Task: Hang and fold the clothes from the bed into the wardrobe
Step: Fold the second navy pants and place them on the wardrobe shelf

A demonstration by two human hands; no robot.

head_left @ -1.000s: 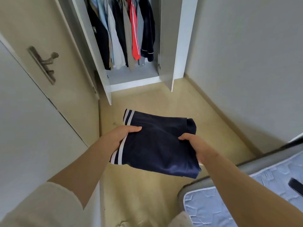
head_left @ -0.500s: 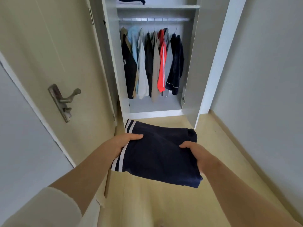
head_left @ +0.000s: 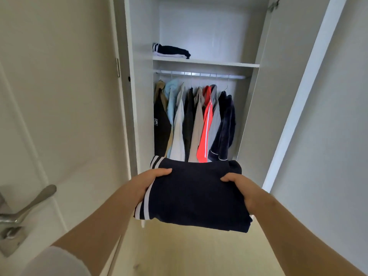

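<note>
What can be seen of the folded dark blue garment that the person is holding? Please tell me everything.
The folded garment is navy, of soft-looking cloth, with white stripes along its left edge. It forms a thick, roughly square packet, held about level in the air before the open wardrobe. The left hand grips its left side and the right hand its right side, thumbs on top.

We stretch both forearms forward and slightly inward, both bare, with the white left sleeve (head_left: 55, 261) bunched near the elbow. Our left hand (head_left: 151, 183) grips the left edge of the folded navy garment (head_left: 195, 198), thumb laid on top and the other fingers hidden beneath. Our right hand (head_left: 242, 189) grips the right edge likewise, thumb on top. Both hands sit roughly level.
</note>
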